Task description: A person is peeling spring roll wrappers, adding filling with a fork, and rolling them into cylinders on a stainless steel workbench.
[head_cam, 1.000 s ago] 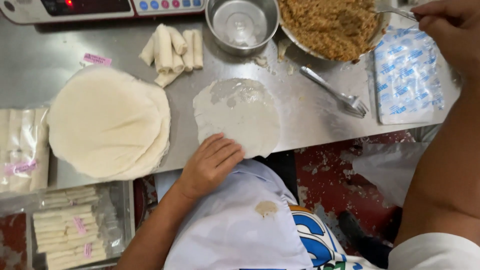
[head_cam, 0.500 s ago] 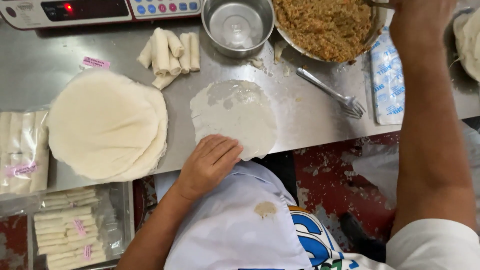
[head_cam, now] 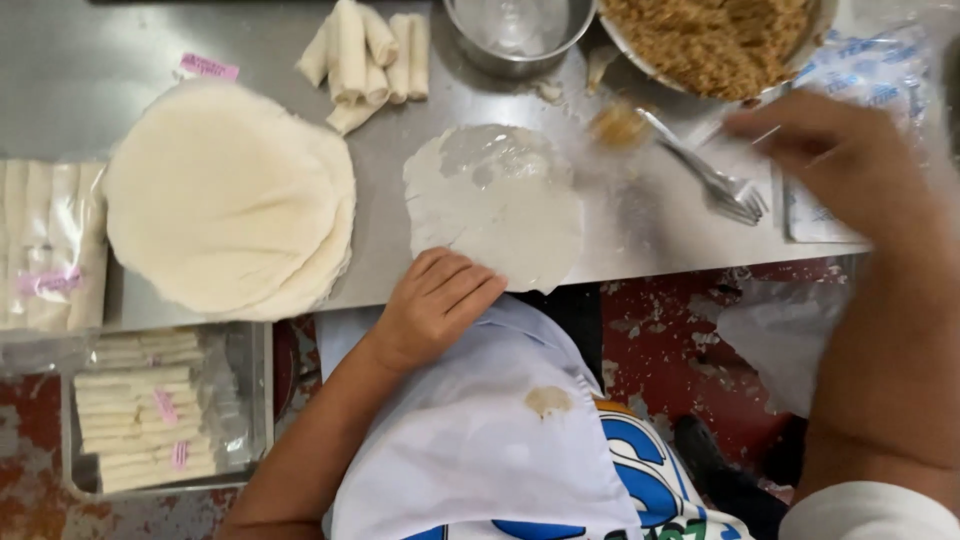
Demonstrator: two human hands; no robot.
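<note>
The left hand (head_cam: 435, 305) lies flat, fingers released, on the near edge of the thin round white wrapper (head_cam: 495, 205) on the steel desk (head_cam: 640, 220). The right hand (head_cam: 835, 160) grasps a metal fork (head_cam: 715, 180) (blurred) carrying brown filling (head_cam: 618, 126); the filling step seems in hand.

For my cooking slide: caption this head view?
Left hand pins a round wrapper on the steel table; right hand hovers above a fork.

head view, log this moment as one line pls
left hand: flat on near edge of single wrapper | right hand: above fork, blurred | wrapper stack: at left | filling bowl: top
</note>
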